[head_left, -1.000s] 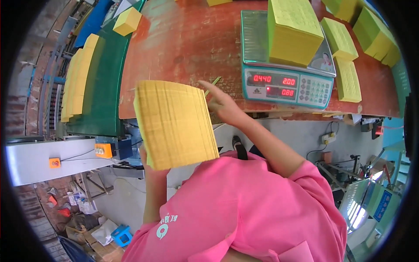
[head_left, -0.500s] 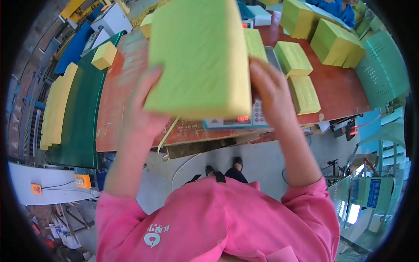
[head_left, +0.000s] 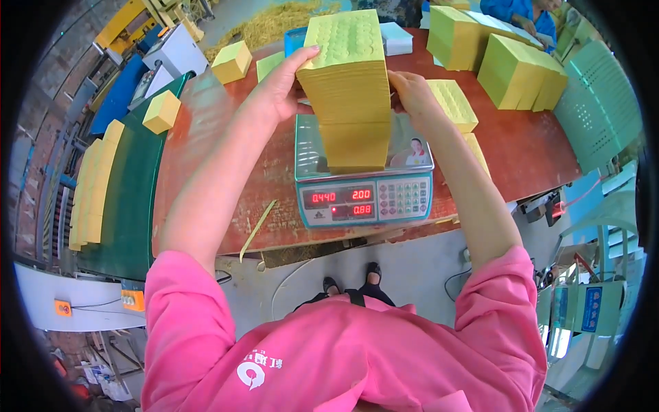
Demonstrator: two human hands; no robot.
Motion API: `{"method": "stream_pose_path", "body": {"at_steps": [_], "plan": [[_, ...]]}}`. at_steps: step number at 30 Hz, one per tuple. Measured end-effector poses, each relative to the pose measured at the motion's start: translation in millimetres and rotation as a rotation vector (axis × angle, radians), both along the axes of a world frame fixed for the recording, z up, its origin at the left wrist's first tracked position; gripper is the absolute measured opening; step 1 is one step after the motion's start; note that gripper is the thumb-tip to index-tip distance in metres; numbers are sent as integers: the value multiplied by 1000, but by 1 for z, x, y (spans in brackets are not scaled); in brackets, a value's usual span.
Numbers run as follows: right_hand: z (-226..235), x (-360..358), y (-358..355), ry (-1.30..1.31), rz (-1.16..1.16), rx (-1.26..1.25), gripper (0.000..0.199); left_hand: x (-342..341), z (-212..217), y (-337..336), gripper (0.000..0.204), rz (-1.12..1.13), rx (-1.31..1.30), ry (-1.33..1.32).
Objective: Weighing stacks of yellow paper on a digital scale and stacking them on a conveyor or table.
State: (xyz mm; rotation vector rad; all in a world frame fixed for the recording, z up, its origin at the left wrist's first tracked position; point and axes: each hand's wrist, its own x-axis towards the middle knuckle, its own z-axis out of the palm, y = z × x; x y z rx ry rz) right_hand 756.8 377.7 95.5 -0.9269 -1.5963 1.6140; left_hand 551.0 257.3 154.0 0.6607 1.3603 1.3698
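Two hands [head_left: 280, 88] clamp the paper stack [head_left: 350, 96] from both sides over the scale [head_left: 336, 199], likely for balance (grip partly hidden).

Bkgd gear on my feed, both sides.
L: I've got a green benchtop [head_left: 127, 206], white housing [head_left: 34, 295] w/ small orange switch box [head_left: 62, 308] on it. Top L: white cabinet [head_left: 177, 49] nr yellow machine [head_left: 125, 27], then yellow shreds [head_left: 264, 27] behind the tbl. Top R: co-worker's blue sleeve [head_left: 547, 27]. R: perf'd mint panel [head_left: 597, 96], blue sign [head_left: 592, 309] lower.
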Motion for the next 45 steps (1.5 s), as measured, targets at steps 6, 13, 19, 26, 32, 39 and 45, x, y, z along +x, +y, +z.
{"method": "stream_pose_path", "body": {"at_steps": [6, 13, 19, 26, 32, 39, 45], "plan": [[-6, 4, 0, 27, -7, -2, 28, 8, 0, -1, 59, 8, 11, 97], [-17, -4, -8, -18, -63, 92, 31, 0, -9, -5, 59, 16, -12, 114], [-28, -8, -18, -213, -297, 466, 40, -1, -31, -10, 62, 85, 75, 74], [-60, 26, -63, 0, -380, 227, 33, -4, -135, -143, 42, 291, 207, 1208], [-81, 73, -119, 269, -364, 49, 28, -10, -216, -276, 23, 235, -430, 1627], [-69, 78, -121, 368, -357, 9, 27, -23, -248, -321, 13, 51, -539, 1620], [-76, 96, -109, 349, -299, -9, 29, -3, -260, -421, 28, -815, -1035, 1227]]}}
